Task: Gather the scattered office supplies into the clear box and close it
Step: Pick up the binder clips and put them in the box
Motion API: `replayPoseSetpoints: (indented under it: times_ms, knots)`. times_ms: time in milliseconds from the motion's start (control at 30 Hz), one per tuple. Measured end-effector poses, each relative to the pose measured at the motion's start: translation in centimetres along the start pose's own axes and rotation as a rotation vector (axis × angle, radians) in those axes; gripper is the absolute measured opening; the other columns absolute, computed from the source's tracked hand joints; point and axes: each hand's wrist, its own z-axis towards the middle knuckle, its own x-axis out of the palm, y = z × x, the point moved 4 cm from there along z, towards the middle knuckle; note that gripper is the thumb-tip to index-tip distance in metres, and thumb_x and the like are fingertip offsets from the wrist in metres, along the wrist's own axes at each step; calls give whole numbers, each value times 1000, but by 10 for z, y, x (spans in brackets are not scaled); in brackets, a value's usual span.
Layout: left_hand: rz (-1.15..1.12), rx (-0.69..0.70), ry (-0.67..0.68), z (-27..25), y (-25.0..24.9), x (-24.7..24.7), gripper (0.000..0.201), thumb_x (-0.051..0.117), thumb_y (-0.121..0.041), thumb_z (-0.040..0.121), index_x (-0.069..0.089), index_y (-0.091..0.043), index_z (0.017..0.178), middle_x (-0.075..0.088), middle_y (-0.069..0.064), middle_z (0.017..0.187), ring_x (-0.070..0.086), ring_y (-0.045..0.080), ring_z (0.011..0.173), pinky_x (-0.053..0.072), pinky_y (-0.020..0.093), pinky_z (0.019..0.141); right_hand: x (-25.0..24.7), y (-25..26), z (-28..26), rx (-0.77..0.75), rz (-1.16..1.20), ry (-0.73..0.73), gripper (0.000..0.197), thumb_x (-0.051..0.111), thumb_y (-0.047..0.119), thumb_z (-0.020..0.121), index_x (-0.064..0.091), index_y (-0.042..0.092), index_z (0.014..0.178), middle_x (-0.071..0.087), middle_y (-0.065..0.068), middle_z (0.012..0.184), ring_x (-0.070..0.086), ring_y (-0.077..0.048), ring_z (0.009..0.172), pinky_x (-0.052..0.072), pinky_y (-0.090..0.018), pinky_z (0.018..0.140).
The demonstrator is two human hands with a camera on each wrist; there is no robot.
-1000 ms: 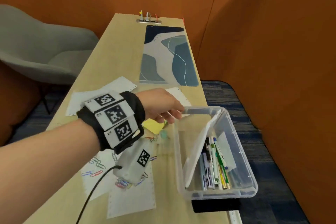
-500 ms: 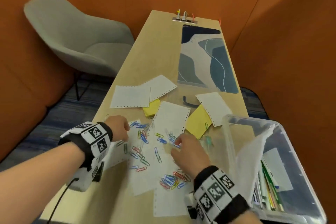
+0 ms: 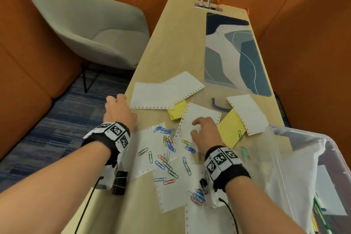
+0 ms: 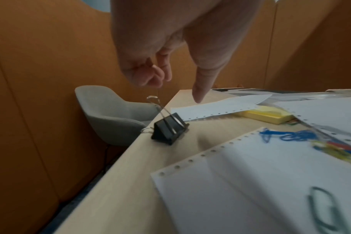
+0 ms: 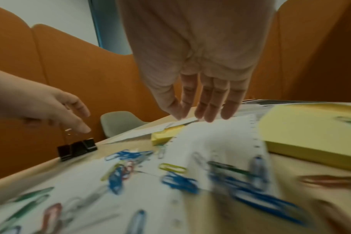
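Observation:
Coloured paper clips [image 3: 169,146] lie scattered over white perforated sheets [image 3: 199,119] and two yellow sticky pads [image 3: 230,131] on the wooden table. A black binder clip [image 4: 168,129] stands at the table's left edge. My left hand [image 4: 176,90] hovers just above its wire handle, fingers loosely curled, thumb pointing down, gripping nothing I can see. My right hand [image 5: 200,114] has straight fingers reaching down to the middle sheet. The clear box [image 3: 284,138] stands open at the right with pens [image 3: 319,213] inside and its lid tilted in it.
A patterned desk mat [image 3: 235,53] covers the far right of the table, with a dark bent strip [image 3: 218,105] in front of it. A grey chair [image 3: 91,24] stands left of the table. Orange partition walls close in on both sides.
The left hand has let go of the box lid and moved to the table's left edge over the binder clip. The right hand came in and slid forward onto the middle sheet.

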Motion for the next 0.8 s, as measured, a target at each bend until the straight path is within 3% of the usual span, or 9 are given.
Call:
replayPoseSetpoints:
  times_ms: [67,167,300,367,433,533,600,667,800]
  knots:
    - [39,-40,-13,10,11,0,50,66,-25,81,42,-11,123,36,15,127,39,32,117,42,43,89,9,21,3,-71,33,32,27,51,11,88,59,12,114,48,-8,128,50,-24,115,41,-33,98]
    - [-12,-57,179,20,23,13,35,60,-26,87,54,-7,116,47,17,128,47,33,115,43,39,91,25,49,4,-164,153,144,26,54,10,88,62,12,112,55,-7,124,54,-19,102,41,-25,89]
    - [-249,88,265,15,14,14,13,64,-13,83,72,-5,89,71,11,91,64,25,86,51,27,74,41,79,0,-263,284,288,43,69,17,81,56,16,122,53,-2,130,51,-14,108,37,-19,87]
    - [-483,140,449,8,1,12,6,69,-6,78,74,-10,77,71,-1,68,63,16,64,55,20,60,44,91,0,-299,311,326,56,75,21,75,52,18,126,53,1,129,50,-13,115,37,-22,91]
    - [-648,183,614,-1,-12,2,14,71,-2,76,72,-15,69,69,-7,56,59,10,54,51,13,51,44,97,2,-308,379,372,48,76,22,74,57,17,117,61,1,110,56,-14,100,43,-26,84]
    - [-762,142,651,-8,-15,-12,8,72,-8,76,67,-11,81,68,-2,66,60,11,59,51,14,53,40,95,2,-268,430,434,13,70,18,80,61,13,87,55,0,77,54,-14,71,46,-22,63]
    - [-603,100,643,-12,-2,-15,22,73,-25,77,60,-11,88,65,-1,71,57,13,63,48,18,52,37,85,1,-191,415,445,23,65,18,85,52,13,67,51,-2,69,52,-13,58,47,-17,48]
    - [-159,128,745,-23,15,-14,38,73,-44,72,57,-14,89,63,0,78,55,14,62,47,20,50,35,72,2,-110,418,427,29,61,21,89,50,9,64,52,-4,69,53,-15,55,47,-17,42]
    - [548,189,1015,-61,38,-7,52,75,-44,71,62,-14,112,63,-3,99,55,5,58,44,7,42,27,55,2,-64,320,315,29,52,24,92,52,11,67,55,-13,80,52,-22,75,44,-31,67]
